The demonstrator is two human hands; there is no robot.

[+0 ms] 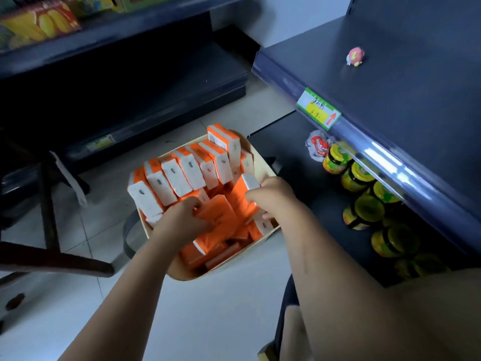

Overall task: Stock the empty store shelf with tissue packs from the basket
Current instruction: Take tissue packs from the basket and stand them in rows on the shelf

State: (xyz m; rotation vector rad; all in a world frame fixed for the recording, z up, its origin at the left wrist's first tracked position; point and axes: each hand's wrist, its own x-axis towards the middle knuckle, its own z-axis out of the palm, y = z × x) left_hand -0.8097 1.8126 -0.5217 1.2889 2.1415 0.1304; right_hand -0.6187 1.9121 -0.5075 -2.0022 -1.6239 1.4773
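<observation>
- Two hands are down in the basket (182, 276), which sits on the floor at 12 o'clock from the person.
- The left hand (179, 220) has its fingers curled over a flat orange pack (218, 214) in the middle of the basket. That pack's long axis runs roughly from 7 to 1 o'clock.
- The right hand (273, 194) pinches a second pack (250, 181) by the basket's 3 o'clock wall. Only its white end shows past the fingers, so its full lie is hard to read.
- A row of upright tissue packs (187, 173) stands along the far side, from 9 to 1 o'clock of the hands, and more lie loose underneath.
- The empty shelf (403, 95) is the dark blue board at 2 o'clock from the basket, above it. It carries no packs yet, only a small pink toy (355, 56) near the back and a price tag (318, 109) on its front edge.
- Yellow-lidded jars (360, 175) line the level below it.
- The right hand is nearer the shelf, so its pack likely goes up first, toward 2 o'clock. The left hand would have to cross over the basket.
- Stocking looks barely begun.
</observation>
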